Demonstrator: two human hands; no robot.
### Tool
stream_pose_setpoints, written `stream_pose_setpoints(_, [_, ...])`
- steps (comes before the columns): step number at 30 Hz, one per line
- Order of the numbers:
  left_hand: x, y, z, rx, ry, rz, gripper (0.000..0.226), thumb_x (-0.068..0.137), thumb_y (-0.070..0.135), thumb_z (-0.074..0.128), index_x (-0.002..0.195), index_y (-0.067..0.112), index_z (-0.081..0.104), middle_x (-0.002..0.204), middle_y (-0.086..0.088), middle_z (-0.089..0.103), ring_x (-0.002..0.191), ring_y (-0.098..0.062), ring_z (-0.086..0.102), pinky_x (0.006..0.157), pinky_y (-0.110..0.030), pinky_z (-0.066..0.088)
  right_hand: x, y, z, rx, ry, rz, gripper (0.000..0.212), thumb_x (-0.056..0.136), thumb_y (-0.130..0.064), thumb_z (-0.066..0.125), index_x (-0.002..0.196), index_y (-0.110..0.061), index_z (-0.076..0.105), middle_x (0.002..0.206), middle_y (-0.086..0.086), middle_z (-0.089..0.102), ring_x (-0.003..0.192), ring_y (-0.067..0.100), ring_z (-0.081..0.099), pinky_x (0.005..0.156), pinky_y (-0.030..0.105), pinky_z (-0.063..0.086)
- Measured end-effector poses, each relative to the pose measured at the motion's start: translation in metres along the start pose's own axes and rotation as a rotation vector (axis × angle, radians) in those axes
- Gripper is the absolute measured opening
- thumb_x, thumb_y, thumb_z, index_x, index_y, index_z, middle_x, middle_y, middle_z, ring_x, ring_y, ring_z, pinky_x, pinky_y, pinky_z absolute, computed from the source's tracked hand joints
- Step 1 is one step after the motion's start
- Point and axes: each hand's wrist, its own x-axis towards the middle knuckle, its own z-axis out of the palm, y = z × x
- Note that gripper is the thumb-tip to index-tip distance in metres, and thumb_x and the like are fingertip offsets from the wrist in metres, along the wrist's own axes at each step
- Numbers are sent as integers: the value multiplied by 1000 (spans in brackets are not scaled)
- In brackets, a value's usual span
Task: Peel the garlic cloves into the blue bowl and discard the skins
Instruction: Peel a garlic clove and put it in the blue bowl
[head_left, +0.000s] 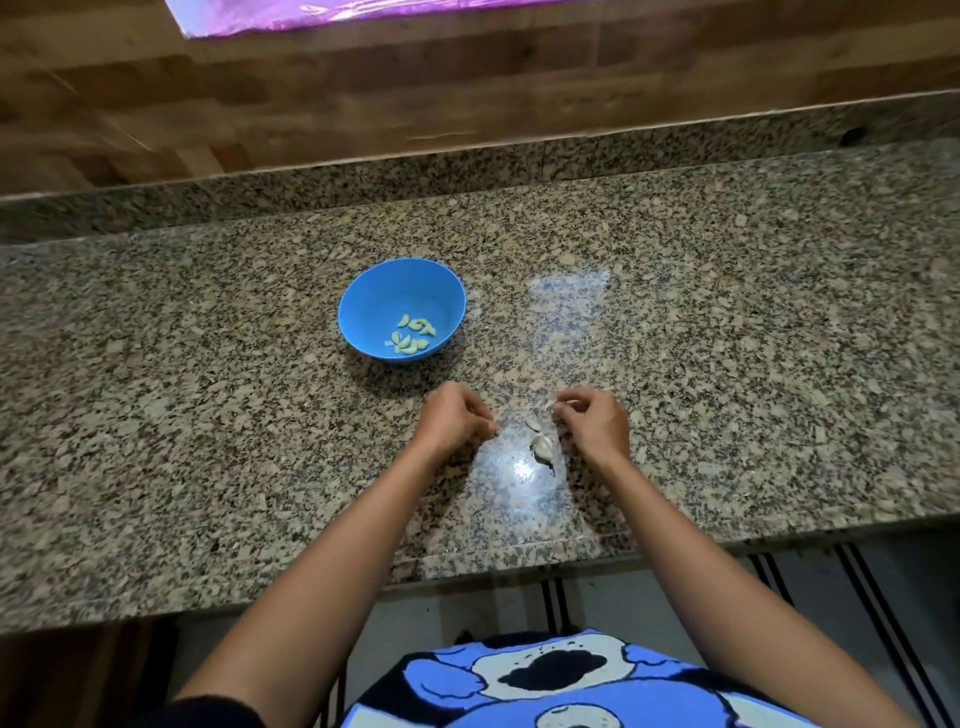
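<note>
A blue bowl (358, 306) stands on the granite counter and holds several peeled, yellowish garlic cloves (413, 335). Nearer to me, my left hand (452, 418) hovers over the counter with its fingers curled; nothing shows in them. My right hand (595, 423) pinches a small pale piece of garlic skin (549, 404) between thumb and fingertips. Between the two hands, unpeeled garlic pieces (542, 445) with loose white skin lie on the counter, apart from both hands.
The speckled granite counter (727, 338) stretches left and right, with a low granite upstand and a wooden wall (363, 104) behind it. Its front edge runs just below my forearms. A pink foil strip (311, 13) shows at the top.
</note>
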Motion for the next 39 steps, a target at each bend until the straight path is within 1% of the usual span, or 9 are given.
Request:
stream_pose_setpoints(4, [7,6,-7,27,-78,-39,5,80,7,73,79,2,72,71,-6,70,67,-15,64,74,-37,58,3,3,1,-82,-1,-18,16,89,-19,60,99,-9,68,88,0,66,61,2,52,52,11,39])
stream_pose_setpoints(9, [0,12,-1,267,-23,53,2,81,9,70,81,10,69,74,4,65,68,-3,59,57,-17,43,7,6,2,-81,6,4,17,78,-22,73,78,-6,68,74,0,67,62,7,57,57,18,45])
stream_pose_setpoints(13, [2,8,3,282,-8,64,4,82,12,70,83,7,69,78,-2,68,70,-8,62,61,-20,49,7,4,0,-108,-15,-15,18,85,-24,65,86,-7,68,81,5,69,60,10,55,52,17,38])
stream_pose_setpoints(16, [6,-2,-5,-67,-47,-22,18,78,16,75,82,-1,71,77,-14,71,65,-17,64,67,-29,57,-1,-4,2,-140,32,-217,28,91,-4,53,115,-12,62,110,4,65,81,10,60,70,17,48])
stream_pose_setpoints(19, [-1,-2,-8,-478,-63,-111,22,77,13,73,89,-5,70,78,-14,69,63,-15,63,64,-24,57,-6,-18,8,-61,-148,-360,26,92,-12,52,117,-13,62,111,3,66,98,13,62,91,28,49])
stream_pose_setpoints(21, [-7,2,-8,-638,-121,-127,19,80,5,69,96,-5,69,84,-14,71,68,-16,67,66,-23,57,-6,-24,11,-40,-309,-331,23,92,-19,54,111,-14,66,101,2,70,89,16,64,86,29,50])
stream_pose_setpoints(24, [-13,7,-10,-748,-157,-67,23,79,-2,66,102,-6,67,93,-19,72,74,-20,69,70,-24,58,-1,-26,9,56,-404,-228,17,90,-18,57,99,-11,71,84,8,71,63,12,59,58,23,48])
stream_pose_setpoints(34, [-11,10,-25,-183,-61,339,11,88,12,64,93,6,71,71,4,65,61,3,56,60,-14,45,7,-40,-11,320,-731,-139,12,88,-15,61,87,-9,71,82,8,71,48,7,51,40,14,36])
stream_pose_setpoints(39, [-13,10,-21,280,75,506,17,94,17,56,88,8,69,72,-1,63,61,-8,53,58,-22,45,1,-40,1,83,-497,-269,13,84,-17,64,86,-5,71,71,7,67,51,9,51,49,19,42])
